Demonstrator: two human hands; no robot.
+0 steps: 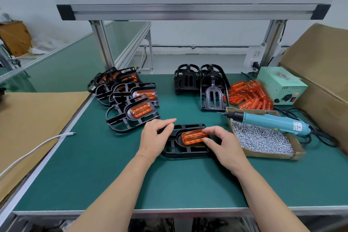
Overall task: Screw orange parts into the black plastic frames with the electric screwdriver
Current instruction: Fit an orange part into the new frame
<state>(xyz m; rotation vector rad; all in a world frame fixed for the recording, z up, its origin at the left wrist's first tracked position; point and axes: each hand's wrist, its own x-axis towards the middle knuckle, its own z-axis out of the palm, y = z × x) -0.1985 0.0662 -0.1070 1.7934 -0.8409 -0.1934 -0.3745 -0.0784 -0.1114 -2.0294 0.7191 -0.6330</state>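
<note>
Orange part (194,136) is sitting in the recess of the black frame (185,151) at the middle front of the green mat (113,175), and both hands are working it, likely seating it square so the screw holes line up. Left hand (153,140) is resting on the frame's left end, fingers loosely curled and pressing down, steadying rather than gripping. Right hand (224,146) is pinching the part's right end between thumb and fingertips, fingers partly closed around it. Electric screwdriver (267,121) is lying idle across the screw box (263,138) just right of the hands, probably for a quick grab. Finished frames (130,98) are piling up at the left, bare frames (199,83) and loose orange parts (250,95) are waiting behind, so flow looks right-to-left.
</note>
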